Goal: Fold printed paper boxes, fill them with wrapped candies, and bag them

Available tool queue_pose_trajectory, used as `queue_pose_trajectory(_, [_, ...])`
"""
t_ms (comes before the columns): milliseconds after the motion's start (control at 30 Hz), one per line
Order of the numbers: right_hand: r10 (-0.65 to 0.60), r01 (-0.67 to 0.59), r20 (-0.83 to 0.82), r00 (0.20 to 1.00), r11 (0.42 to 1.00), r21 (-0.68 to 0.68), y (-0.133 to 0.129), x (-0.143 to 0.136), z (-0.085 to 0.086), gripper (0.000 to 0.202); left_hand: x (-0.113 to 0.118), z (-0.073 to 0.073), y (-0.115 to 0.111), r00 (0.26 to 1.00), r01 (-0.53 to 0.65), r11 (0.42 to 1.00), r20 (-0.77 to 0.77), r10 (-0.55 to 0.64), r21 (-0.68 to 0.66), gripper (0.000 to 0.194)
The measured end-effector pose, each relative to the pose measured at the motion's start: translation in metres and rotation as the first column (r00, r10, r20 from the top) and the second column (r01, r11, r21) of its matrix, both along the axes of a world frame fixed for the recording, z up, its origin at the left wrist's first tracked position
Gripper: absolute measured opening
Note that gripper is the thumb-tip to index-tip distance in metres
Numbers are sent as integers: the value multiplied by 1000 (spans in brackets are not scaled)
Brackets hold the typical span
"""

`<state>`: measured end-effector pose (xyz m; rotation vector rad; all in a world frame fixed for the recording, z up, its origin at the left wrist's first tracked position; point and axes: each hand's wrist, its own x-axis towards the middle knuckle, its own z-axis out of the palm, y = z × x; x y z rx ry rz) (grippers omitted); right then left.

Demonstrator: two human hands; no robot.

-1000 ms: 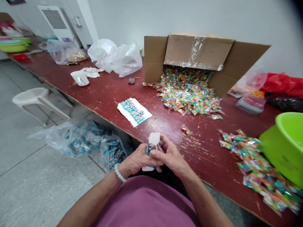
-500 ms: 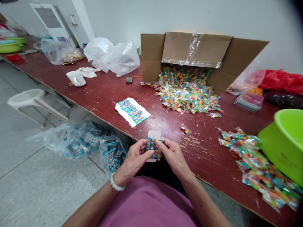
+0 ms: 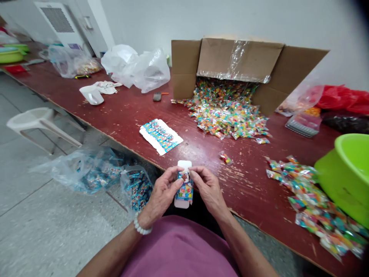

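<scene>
A small printed candy box (image 3: 184, 188), blue with colourful pictures, is held upright between my two hands at the table's front edge. White flaps stick out at its top and bottom. My left hand (image 3: 167, 188) pinches its upper left side, the thumb lying across the front. At the upper right edge, my right hand (image 3: 208, 187) grips it between thumb and fingers. Just beyond lies a stack of flat printed boxes (image 3: 161, 136) on the table. One wrapped candy packet (image 3: 225, 157) rests to the right of my hands.
A cardboard carton (image 3: 239, 59) spills wrapped candies (image 3: 230, 115) onto the red table (image 3: 129, 115). More packets (image 3: 317, 204) lie by a green basin (image 3: 343, 173) at right. Bags of blue boxes (image 3: 98, 169) stand on the floor, near a white stool (image 3: 31, 117). A white mug (image 3: 91, 95) lies tipped.
The candy box has turned more upright, so more of its printed front and its lower flap show. Both hands have shifted slightly and still grip it near the top.
</scene>
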<state>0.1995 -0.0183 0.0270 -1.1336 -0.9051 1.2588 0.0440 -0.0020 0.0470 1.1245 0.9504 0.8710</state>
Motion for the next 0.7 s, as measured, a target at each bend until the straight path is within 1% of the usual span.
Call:
queue_pose_trajectory(67, [25,-23,29,999,999,-48,2,6,0,26,-1,-1,0,1000,21,999,-10,-21,-25,31])
queue_pose_trajectory(100, [35,-34,14,999,997,-69,3,8,1,28,-1,-2,0,1000,22,999,-14,-22,-28,30])
queue_pose_trajectory(200, [15,-29,-111,994,992,-126,7,11,3,31,-1,-6,1,999,12,1000,-44,-12,-3,27])
queue_pose_trajectory(233, [9,-29,-144,990,990,-140,8,11,4,35,-1,-8,1,999,6,1000,-51,-6,4,26])
queue_pose_trajectory(300, [52,-73,-154,987,988,-138,8,12,3,41,-1,-9,2,999,-20,1000,-28,20,-5,30])
queue_pose_trajectory(333, [93,-110,-135,986,986,-127,8,12,3,38,-1,-9,2,999,-45,999,2,45,-24,35])
queue_pose_trajectory(400, [146,-155,-90,985,983,-94,7,12,1,29,-1,-7,2,993,-83,991,73,91,-103,49])
queue_pose_trajectory(433, [145,-151,-76,986,986,-74,6,11,0,27,-1,-5,2,991,-59,983,112,79,-172,53])
queue_pose_trajectory(467, [129,-133,-64,990,990,-55,5,11,-1,26,-1,-3,2,987,11,965,155,31,-260,53])
queue_pose_trajectory(500, [109,-111,-41,993,993,-35,4,10,-1,25,-1,-1,2,978,108,929,205,-36,-353,52])
queue_pose_trajectory(533, [96,-96,6,995,995,-9,3,10,0,24,-1,0,2,962,202,877,255,-95,-436,52])
queue_pose_trajectory(567, [91,-93,77,993,995,20,2,9,1,23,0,1,2,948,265,825,293,-128,-499,54])
queue_pose_trajectory(600, [95,-103,155,983,994,46,2,9,2,22,1,0,3,942,286,790,308,-131,-541,57])
queue_pose_trajectory(633, [106,-122,220,970,991,61,2,9,4,23,2,0,3,948,269,780,300,-110,-565,59])
queue_pose_trajectory(667, [126,-146,258,958,987,61,2,9,5,25,3,-2,3,957,231,788,278,-80,-570,59])
queue_pose_trajectory(700, [148,-165,263,953,985,46,3,9,7,26,4,-3,4,965,198,805,255,-61,-559,58])
